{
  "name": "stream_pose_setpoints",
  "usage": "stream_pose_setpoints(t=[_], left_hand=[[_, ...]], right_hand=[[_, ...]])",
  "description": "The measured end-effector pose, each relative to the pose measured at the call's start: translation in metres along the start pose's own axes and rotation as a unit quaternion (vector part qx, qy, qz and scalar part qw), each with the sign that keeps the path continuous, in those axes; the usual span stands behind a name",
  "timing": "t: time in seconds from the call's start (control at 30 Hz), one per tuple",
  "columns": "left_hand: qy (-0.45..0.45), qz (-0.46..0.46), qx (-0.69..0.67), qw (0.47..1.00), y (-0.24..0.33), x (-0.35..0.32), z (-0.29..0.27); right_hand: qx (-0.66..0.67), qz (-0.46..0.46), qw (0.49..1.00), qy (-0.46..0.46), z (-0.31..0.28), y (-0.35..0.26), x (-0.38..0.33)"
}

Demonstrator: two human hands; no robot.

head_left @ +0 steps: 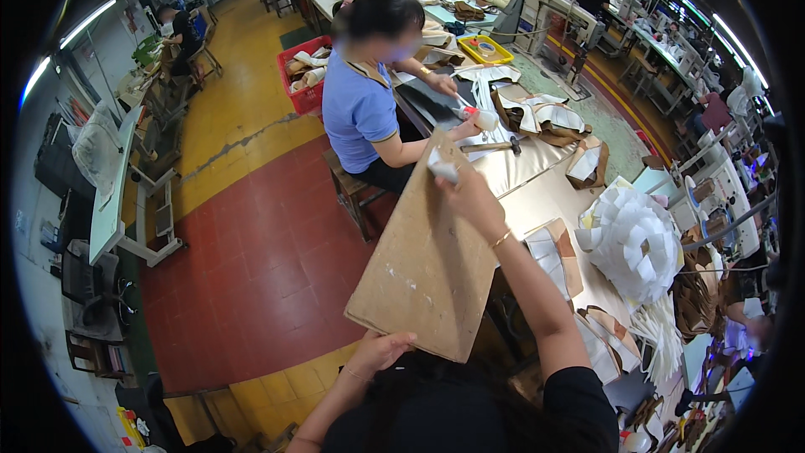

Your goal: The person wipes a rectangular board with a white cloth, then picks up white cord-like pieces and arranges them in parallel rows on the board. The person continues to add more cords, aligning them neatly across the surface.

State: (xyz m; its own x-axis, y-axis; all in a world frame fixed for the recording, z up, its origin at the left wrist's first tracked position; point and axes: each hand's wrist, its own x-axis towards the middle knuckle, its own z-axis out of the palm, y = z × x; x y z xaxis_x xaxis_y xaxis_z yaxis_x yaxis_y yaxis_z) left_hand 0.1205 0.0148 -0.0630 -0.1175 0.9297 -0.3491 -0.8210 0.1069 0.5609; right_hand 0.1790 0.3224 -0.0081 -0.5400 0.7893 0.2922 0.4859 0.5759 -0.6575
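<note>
A flat brown board [423, 277], marked with a few white smudges, is tilted up in front of me. My left hand [386, 351] grips its lower edge, thumb on the face. Near the board's upper end is my right hand [472, 201], fingers closed on a small white piece [443, 168] against the surface; I cannot tell whether it is cloth or paper. Just beyond the board, a seated co-worker in a blue shirt holds a white bottle with a red part [480, 117]. A hammer [503, 147] lies on the table by that person's hands.
To my right, the long table [537, 193] carries brown-and-white cut pieces [553, 256] and a big round stack of white pieces [635, 243]. A yellow tray [486, 49] sits farther back. Left of the co-worker stands a red crate [303, 75]; sewing machines line the right.
</note>
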Motion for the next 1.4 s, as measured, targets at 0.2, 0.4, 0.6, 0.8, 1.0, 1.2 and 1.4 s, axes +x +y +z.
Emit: stream_pose_setpoints(t=[0.2,0.4,0.6,0.8,1.0,1.2,1.4], left_hand=[[-0.010,0.021,-0.011,1.000,0.007,0.020,-0.025],[-0.020,0.043,-0.027,0.998,0.020,0.018,-0.039],[-0.042,0.001,-0.015,0.999,0.023,0.005,-0.020],[-0.007,0.007,-0.003,1.000,0.023,-0.004,-0.027],[-0.014,0.019,-0.023,0.999,0.025,-0.001,-0.037],[-0.013,0.010,-0.012,1.000,0.031,-0.007,-0.032],[-0.038,0.037,-0.018,0.998,0.040,-0.004,-0.043]], right_hand=[[0.134,-0.030,0.985,-0.105,0.017,-0.068,-0.087],[0.228,-0.042,0.917,-0.324,0.010,-0.051,-0.082],[0.141,0.073,0.987,0.038,-0.027,0.035,0.050],[0.069,0.023,0.994,-0.081,0.003,-0.036,0.003],[0.195,0.046,0.978,-0.051,-0.007,0.001,0.014],[0.058,0.090,0.994,-0.019,0.038,-0.019,0.002],[0.155,-0.043,0.976,-0.150,0.040,-0.109,-0.078]])
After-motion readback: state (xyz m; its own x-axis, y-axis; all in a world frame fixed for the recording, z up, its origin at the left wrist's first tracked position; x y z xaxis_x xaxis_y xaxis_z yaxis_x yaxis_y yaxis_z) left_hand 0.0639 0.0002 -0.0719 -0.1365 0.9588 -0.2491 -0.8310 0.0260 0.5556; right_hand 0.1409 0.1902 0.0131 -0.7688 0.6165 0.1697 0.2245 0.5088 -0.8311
